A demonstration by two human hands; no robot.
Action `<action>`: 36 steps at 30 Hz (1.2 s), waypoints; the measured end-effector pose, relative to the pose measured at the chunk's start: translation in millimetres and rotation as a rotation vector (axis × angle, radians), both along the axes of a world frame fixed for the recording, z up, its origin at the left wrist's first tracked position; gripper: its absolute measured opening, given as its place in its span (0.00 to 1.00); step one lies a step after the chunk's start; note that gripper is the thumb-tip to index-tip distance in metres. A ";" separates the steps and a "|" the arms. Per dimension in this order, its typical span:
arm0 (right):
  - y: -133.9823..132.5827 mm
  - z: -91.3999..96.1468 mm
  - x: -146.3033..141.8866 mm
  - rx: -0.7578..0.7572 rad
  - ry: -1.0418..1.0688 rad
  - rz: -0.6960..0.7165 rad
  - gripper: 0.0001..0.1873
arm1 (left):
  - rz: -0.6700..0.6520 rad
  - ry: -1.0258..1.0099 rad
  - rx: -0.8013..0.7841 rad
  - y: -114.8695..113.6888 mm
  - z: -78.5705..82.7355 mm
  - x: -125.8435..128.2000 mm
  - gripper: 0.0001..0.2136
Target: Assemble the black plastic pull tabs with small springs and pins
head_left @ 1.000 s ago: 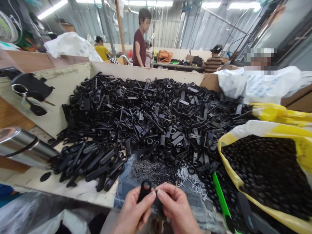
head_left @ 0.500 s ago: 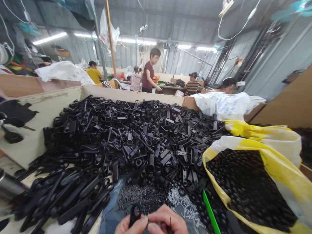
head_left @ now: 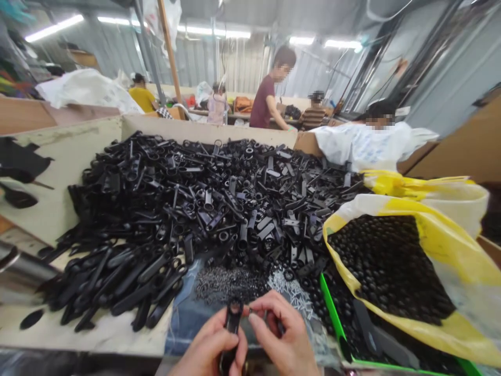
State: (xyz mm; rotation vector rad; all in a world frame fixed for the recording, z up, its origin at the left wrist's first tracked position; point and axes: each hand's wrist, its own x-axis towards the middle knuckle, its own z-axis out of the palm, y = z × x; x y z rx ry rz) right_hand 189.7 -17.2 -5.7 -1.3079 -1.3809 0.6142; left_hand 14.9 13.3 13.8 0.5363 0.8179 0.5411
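Note:
My left hand (head_left: 207,347) grips a black plastic pull tab (head_left: 233,319) upright, with its ring end at the top. My right hand (head_left: 284,334) pinches a thin metal pin (head_left: 250,310) against that ring, though the pin is small and partly hidden by my fingers. Beyond my hands lie a small heap of dark tiny parts (head_left: 229,284) and a scatter of silver pins (head_left: 291,292) on a denim cloth (head_left: 183,308). Behind them rises a large pile of black plastic pull tabs (head_left: 203,209) in a wooden-sided tray (head_left: 195,128).
To the right, a yellow-and-white sack (head_left: 442,235) holds black round beads (head_left: 383,261), beside a green-edged tray (head_left: 332,313). A steel cylinder (head_left: 23,269) lies at left. A seated person in white (head_left: 364,146) faces me; several others work at far tables.
My hands have drawn closer together, bringing the pin to the tab's ring. The tab now stands more upright. The whole view has swung, shifting the tray and sack, and the standing person has moved right.

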 end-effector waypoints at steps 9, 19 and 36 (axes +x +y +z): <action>0.7 15.6 -3.2 0.110 -0.218 0.172 0.06 | 0.094 0.067 0.000 -16.5 -15.5 -8.9 0.42; 5.9 12.9 -9.1 0.100 -0.254 0.191 0.06 | 0.127 0.358 0.248 -18.3 -36.8 -14.2 0.35; -19.4 15.5 -1.9 -0.018 -0.491 0.285 0.17 | 0.064 0.373 0.361 -9.0 -23.4 -12.2 0.28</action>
